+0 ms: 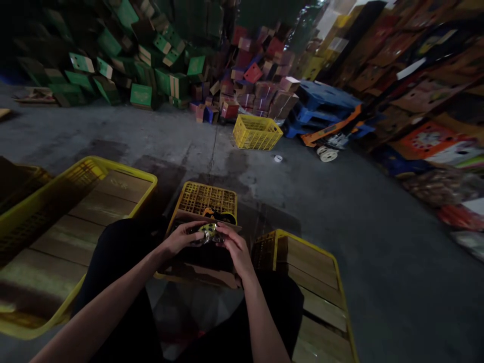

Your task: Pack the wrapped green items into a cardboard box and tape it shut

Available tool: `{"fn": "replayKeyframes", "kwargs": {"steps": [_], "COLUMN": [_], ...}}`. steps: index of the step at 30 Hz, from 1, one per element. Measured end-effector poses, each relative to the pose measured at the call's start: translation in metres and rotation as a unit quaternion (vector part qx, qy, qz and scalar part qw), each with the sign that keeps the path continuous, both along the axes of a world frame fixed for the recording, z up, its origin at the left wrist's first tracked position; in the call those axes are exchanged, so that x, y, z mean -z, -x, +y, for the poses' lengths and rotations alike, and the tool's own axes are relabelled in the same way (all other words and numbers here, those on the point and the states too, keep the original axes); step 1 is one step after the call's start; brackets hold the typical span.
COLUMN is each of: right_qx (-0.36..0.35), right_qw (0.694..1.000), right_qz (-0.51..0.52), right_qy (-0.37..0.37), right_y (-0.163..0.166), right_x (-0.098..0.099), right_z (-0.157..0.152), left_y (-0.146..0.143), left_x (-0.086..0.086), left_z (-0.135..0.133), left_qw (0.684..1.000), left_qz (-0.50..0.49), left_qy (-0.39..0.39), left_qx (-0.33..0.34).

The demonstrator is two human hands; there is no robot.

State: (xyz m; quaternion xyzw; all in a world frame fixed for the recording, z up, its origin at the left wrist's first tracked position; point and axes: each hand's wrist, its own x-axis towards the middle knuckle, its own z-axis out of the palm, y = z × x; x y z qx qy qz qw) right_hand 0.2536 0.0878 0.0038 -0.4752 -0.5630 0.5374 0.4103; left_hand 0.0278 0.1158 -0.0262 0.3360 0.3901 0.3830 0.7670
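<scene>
My left hand and my right hand grip a small shiny bundle from both sides, fingers closed around its edges. It is yellow-green with dark spots and a glossy, see-through wrap; its exact kind is not clear. Below the hands sits a cardboard piece or open box with a dark inside, on a yellow crate between my knees. A black and orange-yellow object lies just beyond my fingers on that crate.
At left, a large yellow crate holds flat brown cartons; another carton-filled crate stands at right. Ahead are a yellow crate, blue pallets, an orange pallet jack, and piled green boxes.
</scene>
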Motion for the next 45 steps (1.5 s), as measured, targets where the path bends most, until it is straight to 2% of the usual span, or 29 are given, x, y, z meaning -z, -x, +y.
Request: {"fn": "replayKeyframes", "kwargs": {"steps": [4,6,10,13,15,19,21,27,34,39,42,45], "right_qx": [0.027,0.042,0.053,0.103,0.135,0.14,0.13,0.127,0.142,0.153,0.175,0.191], "right_qw": [0.993,0.99,0.993,0.991,0.989,0.99,0.991,0.991,0.989,0.988,0.984,0.98], "right_qz": [-0.078,-0.097,-0.082,-0.071,-0.058,-0.027,-0.012,-0.017,-0.036,-0.029,-0.01,0.01], "right_qy": [-0.079,-0.093,-0.065,-0.04,-0.03,-0.001,0.016,0.027,-0.004,0.024,0.037,0.057], "right_y": [0.003,0.004,0.004,0.001,-0.002,-0.004,-0.003,-0.002,0.0,-0.001,-0.003,-0.005], "right_x": [0.008,0.012,0.017,0.02,0.021,0.021,0.02,0.017,0.015,0.019,0.023,0.027], "right_z": [0.0,0.0,0.001,0.002,0.002,0.002,0.001,0.003,0.005,0.004,0.005,0.005], "left_y": [0.003,0.004,0.007,0.007,0.006,0.003,0.001,-0.002,-0.004,-0.004,-0.002,-0.002], "left_x": [0.001,0.001,0.002,0.001,0.001,-0.002,-0.003,0.0,0.005,0.007,0.006,0.004], "left_z": [-0.003,-0.003,-0.001,-0.001,-0.003,-0.006,-0.006,-0.003,0.001,0.002,0.002,0.001], "left_qw": [1.0,1.0,0.997,0.992,0.991,0.997,0.998,0.998,0.996,0.997,0.999,0.998], "left_qz": [-0.002,-0.01,-0.019,-0.016,-0.011,0.006,0.008,0.033,0.05,0.037,-0.013,-0.034], "left_qy": [0.006,0.021,0.058,0.094,0.084,-0.028,-0.051,-0.047,-0.024,-0.026,-0.026,-0.057], "left_qx": [0.007,0.018,0.039,0.087,0.104,0.065,0.032,-0.012,-0.073,-0.062,-0.025,0.014]}}
